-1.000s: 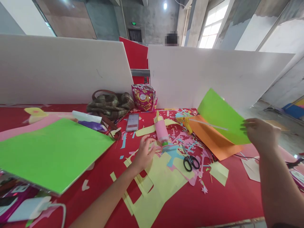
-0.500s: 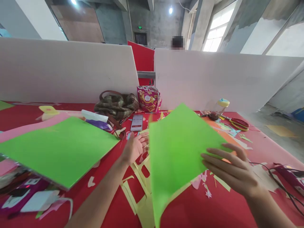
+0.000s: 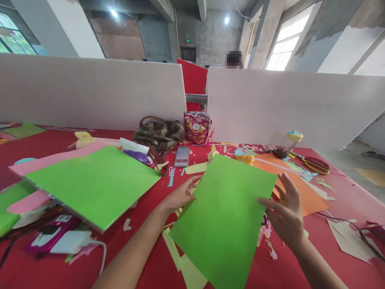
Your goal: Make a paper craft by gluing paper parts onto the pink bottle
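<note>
A green sheet is over the red worktop, nearer the person than the snack packet and a little to its right, overlapping pale yellow cut paper. The left hand is at the sheet's left edge, nearer the person than the packet; its fingertips are partly hidden by the sheet, so I cannot tell whether they pinch it. The right hand, farther right of the packet, has its thumb across the sheet's right edge, the other fingers standing apart beside it; whether they grip is unclear. Just left of the packet lies a checked cloth bag, with a phone in front of the packet. Right of the packet are a yellow tool, partly hidden, an orange sheet, a lidded jar and red-and-yellow-handled scissors. A large green panel lies to the packet's left, nearer the person.
</note>
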The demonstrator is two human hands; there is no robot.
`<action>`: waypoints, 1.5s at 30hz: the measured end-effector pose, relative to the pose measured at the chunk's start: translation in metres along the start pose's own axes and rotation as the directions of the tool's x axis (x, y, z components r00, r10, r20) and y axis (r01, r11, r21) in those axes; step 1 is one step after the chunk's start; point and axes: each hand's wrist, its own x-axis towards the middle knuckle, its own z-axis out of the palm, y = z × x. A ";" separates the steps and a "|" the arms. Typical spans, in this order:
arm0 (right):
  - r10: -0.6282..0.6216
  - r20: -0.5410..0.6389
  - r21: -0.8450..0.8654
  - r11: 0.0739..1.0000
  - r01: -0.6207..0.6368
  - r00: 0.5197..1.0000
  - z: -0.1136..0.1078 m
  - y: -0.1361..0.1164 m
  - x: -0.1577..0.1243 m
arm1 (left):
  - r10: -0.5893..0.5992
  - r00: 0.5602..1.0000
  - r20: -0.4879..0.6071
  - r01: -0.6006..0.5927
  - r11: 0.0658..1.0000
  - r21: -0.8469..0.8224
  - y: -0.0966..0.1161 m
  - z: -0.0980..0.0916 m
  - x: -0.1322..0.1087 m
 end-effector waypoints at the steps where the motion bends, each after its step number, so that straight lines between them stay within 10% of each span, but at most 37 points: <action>1: 0.048 0.033 0.084 0.995 -0.050 0.998 0.000 -0.004 0.001 | 0.023 1.000 -0.014 -0.023 0.999 0.037 0.000 0.000 0.001; 6: 0.154 0.329 0.400 0.871 -0.285 0.932 -0.006 -0.022 -0.004 | 0.009 0.987 -0.162 0.017 0.988 0.156 -0.006 0.001 0.003; 12: 0.289 0.496 0.674 0.467 -0.573 0.819 0.010 -0.031 -0.005 | 0.119 0.942 -0.312 -0.069 0.984 0.166 -0.013 0.007 0.003; 16: 0.435 0.550 0.507 0.505 -0.699 0.713 0.032 -0.027 0.005 | 0.186 0.948 -0.257 -0.128 0.965 0.227 -0.008 0.010 0.005; 22: 0.132 0.881 0.318 0.547 -0.774 0.455 0.050 -0.019 0.003 | 0.348 0.916 -0.201 -0.267 0.900 0.343 -0.001 0.021 0.002; 29: 0.185 0.904 0.206 0.600 -0.773 0.385 0.058 -0.019 -0.005 | 0.541 0.830 -0.137 -0.428 0.774 0.467 0.007 0.030 -0.009; 37: 0.381 0.832 0.426 0.026 -0.904 0.403 0.055 -0.019 -0.001 | 0.533 0.641 -0.552 -0.247 0.824 0.509 0.015 0.020 -0.013; 45: 0.590 0.696 0.464 0.064 -0.884 0.408 0.060 -0.015 -0.004 | -0.155 0.871 -0.467 0.161 0.987 -0.027 -0.010 0.029 -0.009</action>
